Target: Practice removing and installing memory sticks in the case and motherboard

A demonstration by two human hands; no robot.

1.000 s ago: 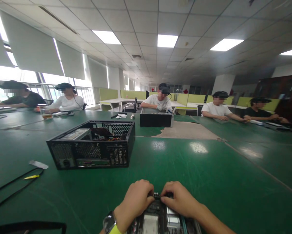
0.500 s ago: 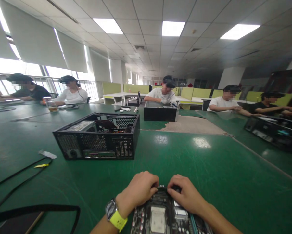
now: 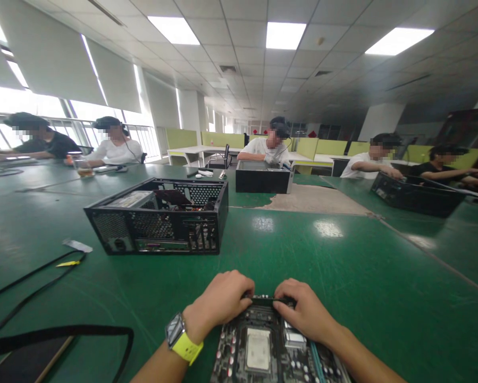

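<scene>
We have the circuit board [image 3: 276, 368] on the green desk [image 3: 262, 263] right in front of us, its near edge cut off by the bottom of the view. At its far edge, our left hand [image 3: 223, 295] and right hand [image 3: 308, 306] each have the fingers drawn in narrow, pinching one end of a thin strip [image 3: 262, 301]. The board is already out on the desk, apart from the open computer case [image 3: 154, 226] beyond it to the left (a metal box [image 3: 133, 200] sits inside that one). The silver square [image 3: 258, 348] on the board is bare, with nothing mounted over it. We judge the work at the strip unfinished, since both hands are on it; whether it is fully seated or loose, we cannot tell.
</scene>
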